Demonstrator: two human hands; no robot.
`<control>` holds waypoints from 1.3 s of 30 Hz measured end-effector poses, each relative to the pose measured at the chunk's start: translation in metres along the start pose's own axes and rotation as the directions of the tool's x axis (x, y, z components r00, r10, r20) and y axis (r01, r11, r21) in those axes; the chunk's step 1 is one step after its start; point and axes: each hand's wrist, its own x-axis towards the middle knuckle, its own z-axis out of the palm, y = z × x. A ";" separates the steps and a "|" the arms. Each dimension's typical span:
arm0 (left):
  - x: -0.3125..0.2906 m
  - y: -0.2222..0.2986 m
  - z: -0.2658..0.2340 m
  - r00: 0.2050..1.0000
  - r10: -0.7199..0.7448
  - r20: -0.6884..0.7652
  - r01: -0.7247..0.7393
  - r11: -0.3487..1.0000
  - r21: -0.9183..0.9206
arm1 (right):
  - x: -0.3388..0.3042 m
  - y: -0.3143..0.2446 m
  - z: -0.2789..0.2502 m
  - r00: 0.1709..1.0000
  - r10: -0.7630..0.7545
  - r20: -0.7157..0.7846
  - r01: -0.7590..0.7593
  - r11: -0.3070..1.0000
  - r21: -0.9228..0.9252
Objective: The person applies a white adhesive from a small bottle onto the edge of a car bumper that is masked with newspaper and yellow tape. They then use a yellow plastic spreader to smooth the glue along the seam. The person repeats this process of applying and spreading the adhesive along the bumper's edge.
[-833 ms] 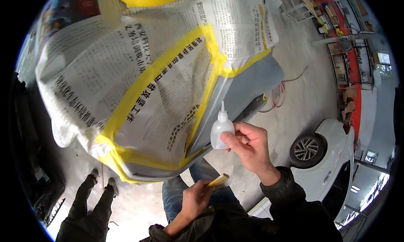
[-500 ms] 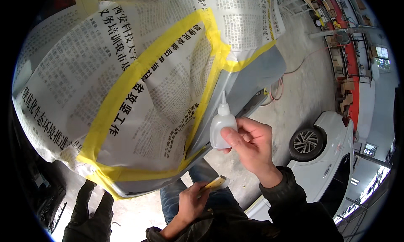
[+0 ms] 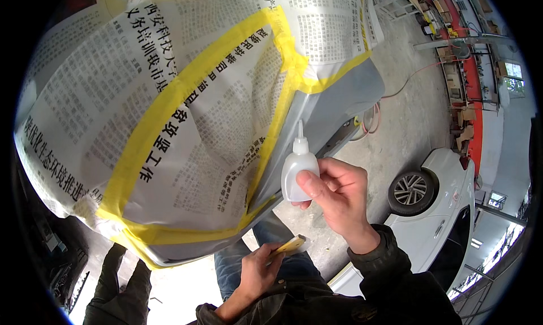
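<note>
My right hand [image 3: 342,197] is closed round a small translucent white squeeze bottle [image 3: 298,175], thumb across its front. The bottle is held upright, its thin nozzle pointing up in front of a grey car panel [image 3: 334,107]. Whether the nozzle touches the panel I cannot tell. Lower down, close to my body, my left hand [image 3: 260,271] grips a flat yellow tool [image 3: 291,245] with a pale piece along one edge; its exact kind does not show. Newspaper [image 3: 209,132] covers most of the car part before me, bordered by yellow masking tape [image 3: 144,144].
A white car [image 3: 435,212] with a dark wheel [image 3: 416,194] stands at the right. Beyond it, red-backed shelving [image 3: 472,70] holds boxes. A reddish hose [image 3: 378,121] coils on the concrete floor. At the lower left another person's dark trouser legs [image 3: 121,285] are visible.
The papered car part has shifted slightly left in the view. Both hands keep nearly the same place, still holding the bottle and the yellow tool.
</note>
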 end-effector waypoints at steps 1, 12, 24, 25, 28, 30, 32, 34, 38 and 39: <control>0.001 0.001 0.000 1.000 0.002 -0.003 -0.002 1.000 -0.005 | 0.001 -0.001 0.001 1.000 0.002 -0.005 -0.002 1.000 -0.004; 0.002 0.005 0.002 1.000 0.004 0.000 -0.004 1.000 -0.010 | -0.001 -0.001 0.007 1.000 -0.017 -0.023 0.017 1.000 -0.010; 0.002 0.004 0.000 1.000 -0.005 0.016 0.005 1.000 0.001 | 0.001 0.004 0.020 1.000 -0.001 -0.024 0.003 0.997 0.081; 0.002 0.004 -0.001 0.999 -0.021 0.025 0.021 1.000 0.004 | 0.002 0.005 0.022 1.000 0.002 -0.027 0.001 0.996 0.089; 0.002 0.002 -0.002 0.999 -0.036 0.038 0.036 0.999 -0.019 | 0.003 0.002 0.028 0.999 0.025 -0.035 -0.022 0.995 0.097; 0.001 0.001 -0.003 0.999 -0.035 0.035 0.035 0.999 -0.015 | 0.003 -0.002 0.032 0.998 0.047 -0.048 -0.042 0.995 0.095; 0.001 0.001 -0.005 0.999 -0.029 0.030 0.030 1.000 -0.008 | 0.003 -0.004 0.036 0.995 0.070 -0.068 -0.064 0.993 0.095; 0.002 0.003 -0.007 1.000 -0.017 0.026 0.017 1.000 0.000 | 0.003 -0.002 0.042 0.994 0.051 -0.099 -0.035 0.987 0.154; 0.002 0.004 -0.010 0.999 -0.020 0.030 0.020 1.000 -0.007 | 0.002 -0.002 0.050 0.989 0.058 -0.138 -0.031 0.982 0.186; 0.002 0.005 -0.011 0.999 -0.022 0.031 0.022 1.000 -0.007 | 0.002 -0.003 0.052 0.987 0.067 -0.145 -0.038 0.980 0.196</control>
